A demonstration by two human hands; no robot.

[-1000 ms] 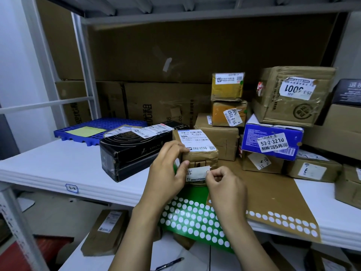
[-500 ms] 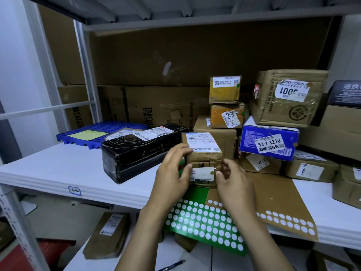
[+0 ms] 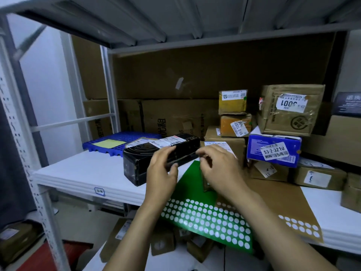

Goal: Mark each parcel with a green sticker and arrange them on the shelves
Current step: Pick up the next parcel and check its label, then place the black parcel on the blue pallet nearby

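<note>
Our right hand (image 3: 218, 171) clamps one parcel (image 3: 214, 146); our left hand (image 3: 162, 176) curls, perhaps gripping one box (image 3: 136, 165); two sheets (image 3: 188, 179) lie below.

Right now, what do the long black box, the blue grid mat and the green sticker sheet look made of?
Long black box: printed cardboard, slight sheen, scuffed end. Blue grid mat: probably moulded plastic, open lattice. Green sticker sheet: glossy paper or film, catching light.

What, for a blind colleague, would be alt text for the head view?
A person's left hand and right hand hover by a small brown parcel on a green sticker sheet, on a white shelf beside a black box. Labelled cardboard parcels and a blue box are stacked at right.
</note>
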